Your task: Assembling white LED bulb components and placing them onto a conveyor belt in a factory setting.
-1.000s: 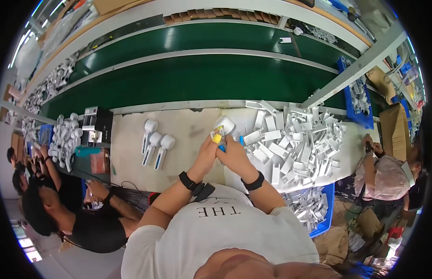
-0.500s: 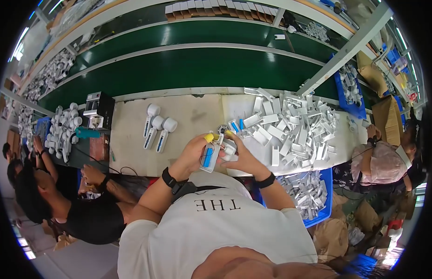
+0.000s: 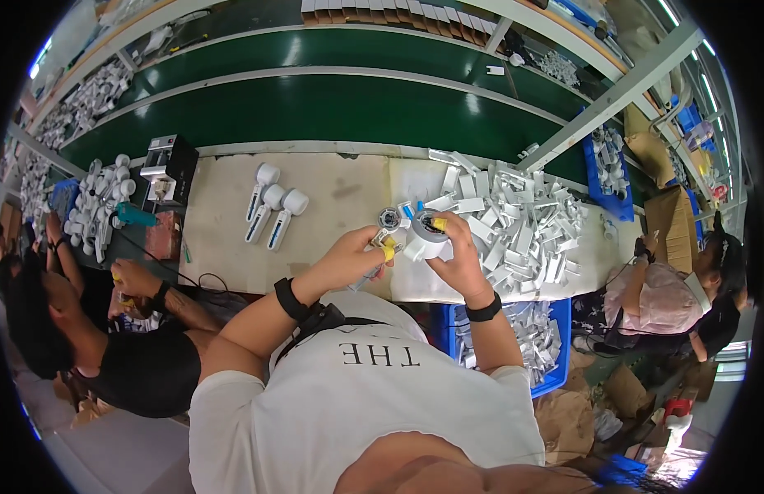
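Observation:
My left hand [image 3: 355, 259], with yellow covers on its fingertips, is closed around a slim white-and-grey handle part [image 3: 366, 276], mostly hidden by the fingers. My right hand [image 3: 460, 259] grips a round white head piece [image 3: 425, 240] from its right side, also with a yellow fingertip cover. The two pieces are close together above the table's front edge; I cannot tell whether they are joined. Just beyond them is a small round part with a dark ring [image 3: 389, 218], beside blue-and-white pieces [image 3: 409, 212]. Three white round-headed handheld devices [image 3: 272, 198] lie to the left.
White housings [image 3: 522, 222] are heaped on the table's right side. A blue crate [image 3: 566, 329] of similar parts stands below the front edge. At left are a black machine [image 3: 168, 173] and more white devices [image 3: 102, 202]. Co-workers sit on both sides; a green conveyor [image 3: 316, 107] runs behind.
My hands have moved apart. The right hand has shifted right and now shows the round head piece, while the blue-striped handle in my left hand has turned and is mostly hidden.

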Available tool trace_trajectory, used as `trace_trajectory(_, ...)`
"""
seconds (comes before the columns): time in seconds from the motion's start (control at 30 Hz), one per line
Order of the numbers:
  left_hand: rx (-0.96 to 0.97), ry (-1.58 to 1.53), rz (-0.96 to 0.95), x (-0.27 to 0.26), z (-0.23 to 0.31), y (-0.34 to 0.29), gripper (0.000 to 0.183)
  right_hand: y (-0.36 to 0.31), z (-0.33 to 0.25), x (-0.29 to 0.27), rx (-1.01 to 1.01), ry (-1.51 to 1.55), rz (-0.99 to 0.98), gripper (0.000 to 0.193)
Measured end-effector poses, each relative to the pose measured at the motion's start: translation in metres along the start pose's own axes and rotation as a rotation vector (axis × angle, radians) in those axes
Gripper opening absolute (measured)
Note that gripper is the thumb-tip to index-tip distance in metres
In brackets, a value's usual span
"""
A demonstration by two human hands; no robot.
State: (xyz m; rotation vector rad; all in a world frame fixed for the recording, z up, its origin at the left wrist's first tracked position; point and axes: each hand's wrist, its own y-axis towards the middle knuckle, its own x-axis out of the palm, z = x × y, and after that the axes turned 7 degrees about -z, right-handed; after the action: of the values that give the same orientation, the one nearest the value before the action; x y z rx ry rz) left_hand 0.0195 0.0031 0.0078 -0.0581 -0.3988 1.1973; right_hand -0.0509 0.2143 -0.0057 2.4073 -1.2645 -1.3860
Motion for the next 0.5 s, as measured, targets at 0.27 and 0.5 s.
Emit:
trace_trajectory(0.27, 0.102, 0.324, 0.099, 0.002, 0.003, -0.006, 0.017, 0.002, -0.016, -0.005, 0.033, -0.154, -0.039, 0.062)
trace_trajectory(0.5, 0.099, 0.232, 0.097, 0.004, -0.001, -0.005, 0.015, 0.002, -0.017, -0.011, -0.071, -0.330, -0.065, 0.065)
